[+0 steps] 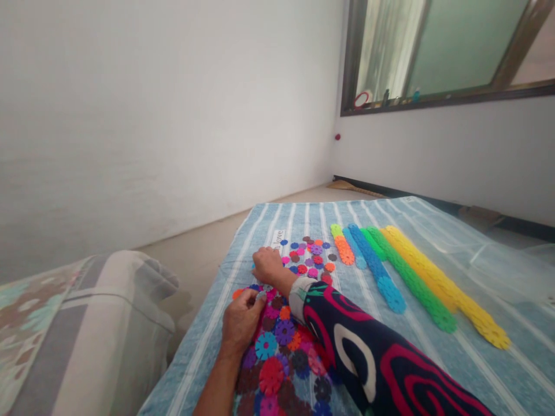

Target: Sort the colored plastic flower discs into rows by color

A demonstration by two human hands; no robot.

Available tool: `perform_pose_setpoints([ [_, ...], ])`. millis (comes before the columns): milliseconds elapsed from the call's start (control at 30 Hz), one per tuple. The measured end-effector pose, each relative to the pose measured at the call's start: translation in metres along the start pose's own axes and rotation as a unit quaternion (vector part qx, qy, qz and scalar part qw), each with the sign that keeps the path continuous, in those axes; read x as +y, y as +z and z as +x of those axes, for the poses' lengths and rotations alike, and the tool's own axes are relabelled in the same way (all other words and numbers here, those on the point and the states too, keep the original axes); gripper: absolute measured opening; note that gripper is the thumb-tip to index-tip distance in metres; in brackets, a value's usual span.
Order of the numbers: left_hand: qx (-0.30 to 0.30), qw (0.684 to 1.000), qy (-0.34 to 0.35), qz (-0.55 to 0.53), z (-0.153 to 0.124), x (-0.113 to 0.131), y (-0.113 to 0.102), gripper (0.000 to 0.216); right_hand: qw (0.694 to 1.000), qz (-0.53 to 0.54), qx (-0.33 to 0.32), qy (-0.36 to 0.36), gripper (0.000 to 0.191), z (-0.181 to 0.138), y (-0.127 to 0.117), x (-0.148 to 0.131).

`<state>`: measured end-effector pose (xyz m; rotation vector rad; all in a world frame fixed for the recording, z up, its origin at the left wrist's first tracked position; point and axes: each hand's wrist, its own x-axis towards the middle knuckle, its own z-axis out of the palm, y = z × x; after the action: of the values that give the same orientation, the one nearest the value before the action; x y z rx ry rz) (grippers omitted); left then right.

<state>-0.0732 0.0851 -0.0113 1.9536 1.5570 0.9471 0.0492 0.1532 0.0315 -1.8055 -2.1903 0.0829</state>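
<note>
I've got a wide spread of flat toothed discs in red, purple, blue and orange, near the cloth's left edge. Left hand and right hand curl over them; what they clamp, I can't tell. Blue striped cloth, white wall.

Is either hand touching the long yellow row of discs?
No: the left hand and the right hand are both at the loose discs, well apart from the yellow row on the cloth.
</note>
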Motion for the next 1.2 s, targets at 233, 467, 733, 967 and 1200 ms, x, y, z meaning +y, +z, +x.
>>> perform_pose_setpoints([
  [233, -0.003, 1.0, 0.01, -0.013, 0.001, 0.002, 0.0, 0.035, 0.997, 0.073, -0.016, -0.014, 0.019, -0.033, -0.04, 0.035],
  [467, 0.009, 1.0, 0.017, 0.003, 0.004, 0.002, 0.0, 0.034, 0.994, 0.11, 0.011, -0.004, 0.017, -0.122, -0.085, 0.125],
  [733, 0.019, 0.999, 0.044, 0.022, 0.011, -0.001, -0.001, 0.038, 0.986, 0.153, 0.018, 0.059, 0.009, -0.211, -0.112, 0.204],
  [967, 0.033, 0.997, 0.054, 0.04, 0.012, 0.003, -0.003, 0.034, 0.985, 0.157, -0.003, 0.074, 0.007, -0.243, -0.107, 0.22],
  [1200, 0.026, 0.998, 0.033, 0.042, 0.011, 0.004, -0.002, 0.036, 0.986, 0.132, -0.031, 0.095, 0.008, -0.254, -0.098, 0.234],
])
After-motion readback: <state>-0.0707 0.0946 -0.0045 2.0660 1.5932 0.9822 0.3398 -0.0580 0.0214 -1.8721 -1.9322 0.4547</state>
